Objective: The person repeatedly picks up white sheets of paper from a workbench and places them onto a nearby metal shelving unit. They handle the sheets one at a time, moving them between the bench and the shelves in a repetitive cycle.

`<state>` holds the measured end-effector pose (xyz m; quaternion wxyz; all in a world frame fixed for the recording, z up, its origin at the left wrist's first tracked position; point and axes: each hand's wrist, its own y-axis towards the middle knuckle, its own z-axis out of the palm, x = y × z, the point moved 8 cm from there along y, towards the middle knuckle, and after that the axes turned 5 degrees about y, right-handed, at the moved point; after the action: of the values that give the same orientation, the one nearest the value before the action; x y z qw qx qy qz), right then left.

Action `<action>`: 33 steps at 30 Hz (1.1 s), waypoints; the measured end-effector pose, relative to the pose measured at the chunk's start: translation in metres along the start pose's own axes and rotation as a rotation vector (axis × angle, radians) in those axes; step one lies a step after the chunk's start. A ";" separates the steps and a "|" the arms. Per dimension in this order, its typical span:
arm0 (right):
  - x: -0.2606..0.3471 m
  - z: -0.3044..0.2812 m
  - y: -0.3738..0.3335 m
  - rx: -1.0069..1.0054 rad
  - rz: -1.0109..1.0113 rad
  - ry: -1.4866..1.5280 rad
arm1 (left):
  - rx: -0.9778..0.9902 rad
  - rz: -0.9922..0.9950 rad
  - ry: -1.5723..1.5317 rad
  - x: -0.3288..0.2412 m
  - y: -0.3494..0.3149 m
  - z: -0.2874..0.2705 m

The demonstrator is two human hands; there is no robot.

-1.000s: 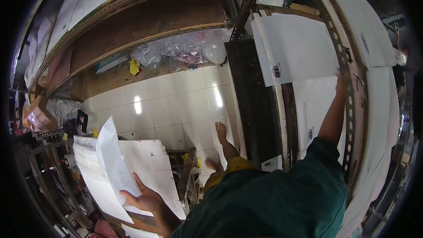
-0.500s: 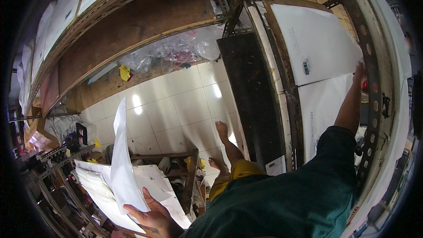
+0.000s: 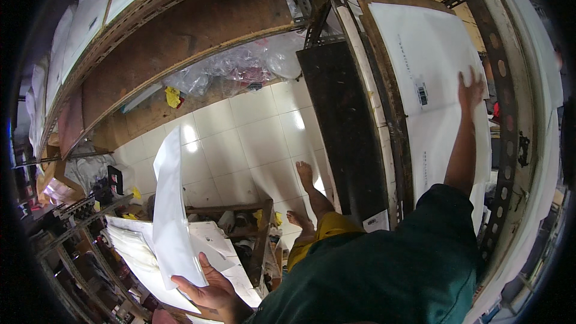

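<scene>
My left hand (image 3: 207,291) grips the lower end of a curved white sheet (image 3: 170,216), its thumb on one side and fingers on the other. That sheet stands up over a stack of white sheets (image 3: 129,243) at the lower left. At the right, my right hand (image 3: 471,91) lies with fingers spread on a large white sheet (image 3: 432,48) that bears a barcode. Its palm is near the seam where a second white sheet (image 3: 447,144) begins. Both sheets lie on a brown board (image 3: 384,54).
A slotted metal post (image 3: 507,120) runs close along my right side. Beyond the tiled floor (image 3: 240,126) stands a wooden shelf (image 3: 180,30) with clear plastic bags (image 3: 240,66) beneath. A dark panel (image 3: 342,126) stands between my legs and the sheets. A wooden frame (image 3: 262,240) is by my feet.
My right hand has moved left from the sheet's outer edge onto its surface, fingers now spread. The left hand still holds its sheet, almost unmoved.
</scene>
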<state>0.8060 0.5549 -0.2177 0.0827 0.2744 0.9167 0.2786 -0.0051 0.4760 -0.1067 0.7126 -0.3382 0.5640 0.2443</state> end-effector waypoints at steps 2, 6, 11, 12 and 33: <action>0.030 0.028 -0.012 0.369 0.181 0.015 | 0.013 0.001 -0.021 -0.005 -0.004 0.002; 0.050 0.041 -0.024 0.568 0.366 0.014 | 0.013 -0.015 -0.068 -0.017 -0.012 0.003; 0.057 0.046 -0.026 0.546 0.382 0.214 | 0.042 0.029 -0.117 -0.032 -0.019 -0.012; 0.052 0.051 -0.025 0.530 0.363 0.230 | 0.044 0.032 -0.132 -0.036 -0.020 -0.014; 0.571 -0.281 -0.185 1.313 -0.503 2.034 | 0.345 -0.162 -0.366 -0.027 -0.001 0.043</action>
<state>0.1586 0.6096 -0.0864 -0.7693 -0.2611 0.5575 -0.1711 0.0159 0.5087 -0.0744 0.8671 -0.2059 0.4303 0.1435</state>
